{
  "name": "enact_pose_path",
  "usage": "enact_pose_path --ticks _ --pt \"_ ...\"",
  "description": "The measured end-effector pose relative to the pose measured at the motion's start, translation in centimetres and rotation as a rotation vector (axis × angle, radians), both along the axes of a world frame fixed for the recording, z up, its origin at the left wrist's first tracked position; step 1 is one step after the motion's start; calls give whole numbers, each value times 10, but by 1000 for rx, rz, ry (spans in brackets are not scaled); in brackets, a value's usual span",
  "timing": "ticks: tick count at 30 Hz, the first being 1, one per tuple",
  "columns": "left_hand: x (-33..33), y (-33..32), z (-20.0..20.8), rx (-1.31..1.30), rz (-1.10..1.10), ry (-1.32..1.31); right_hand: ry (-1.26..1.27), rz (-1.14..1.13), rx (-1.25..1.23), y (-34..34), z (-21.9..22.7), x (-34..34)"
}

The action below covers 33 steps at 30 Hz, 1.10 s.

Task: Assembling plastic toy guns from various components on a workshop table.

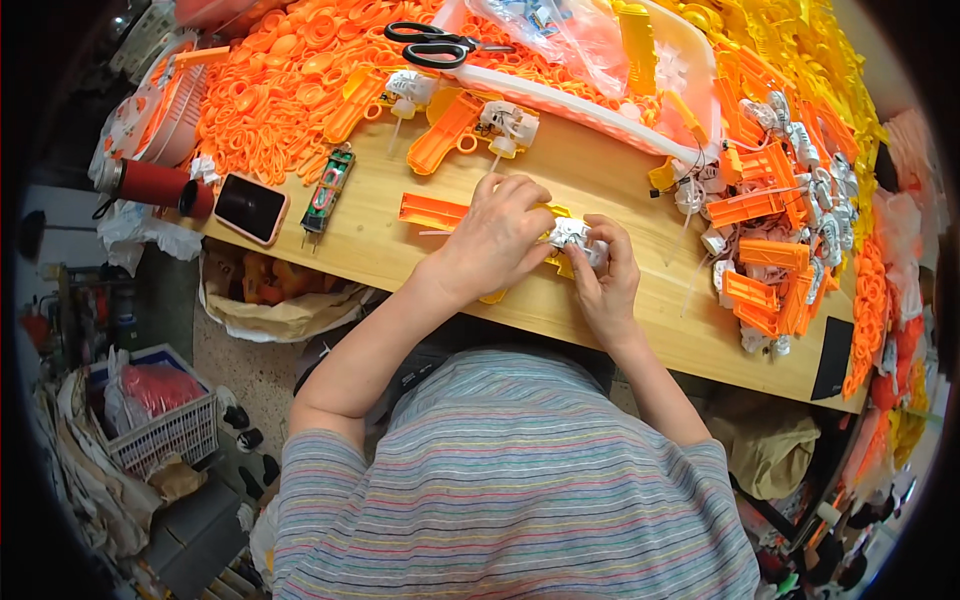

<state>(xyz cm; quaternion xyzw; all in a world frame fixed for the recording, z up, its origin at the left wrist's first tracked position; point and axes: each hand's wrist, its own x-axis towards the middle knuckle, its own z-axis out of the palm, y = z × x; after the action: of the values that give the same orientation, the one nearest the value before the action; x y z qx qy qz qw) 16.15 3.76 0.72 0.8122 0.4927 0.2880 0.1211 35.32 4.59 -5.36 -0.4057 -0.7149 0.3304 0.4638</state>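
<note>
In front of me on the table both hands are at a plastic toy assembly, a white gear unit (571, 236) set against yellow plastic pieces. My right hand (609, 277) grips the white unit's right side between thumb and fingers. Bent over its left side, my left hand (498, 228) has its fingertips pressed onto the assembly; what lies under them is hidden. An orange half-shell (430, 211) sticks out to the left from behind my left hand. Farther off lie another orange shell (443, 132) and a similar white unit (510, 126) with a thin pale rod.
Orange parts (270, 110) pile up at the far left, yellow ones at the far right. A white tub (600, 120) and black-handled scissors (430, 45) are at the back. A phone (251, 208), green electric screwdriver (328, 190) and red flask (152, 186) lie left; orange-and-white assemblies (775, 255) heap right.
</note>
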Motion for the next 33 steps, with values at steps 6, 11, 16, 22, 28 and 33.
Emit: enact_pose_path --ticks 6,11,16,22,28,33 --pt "-14 6 -11 47 -17 -114 -1 -114 40 -8 -5 -19" --pt "-21 11 -15 81 -39 -178 -71 -136 126 -14 -3 -25" --pt "-27 15 -15 120 -59 -147 -124 -69 71 -18 4 -29" --pt "-28 12 -11 232 -115 -48 -54 -68 55 -17 -2 -27" --pt "-33 3 4 161 -55 170 35 -101 1 -17 -5 -27" --pt "-14 -20 -7 -18 -76 -10 30 -122 105 -13 -9 -26"
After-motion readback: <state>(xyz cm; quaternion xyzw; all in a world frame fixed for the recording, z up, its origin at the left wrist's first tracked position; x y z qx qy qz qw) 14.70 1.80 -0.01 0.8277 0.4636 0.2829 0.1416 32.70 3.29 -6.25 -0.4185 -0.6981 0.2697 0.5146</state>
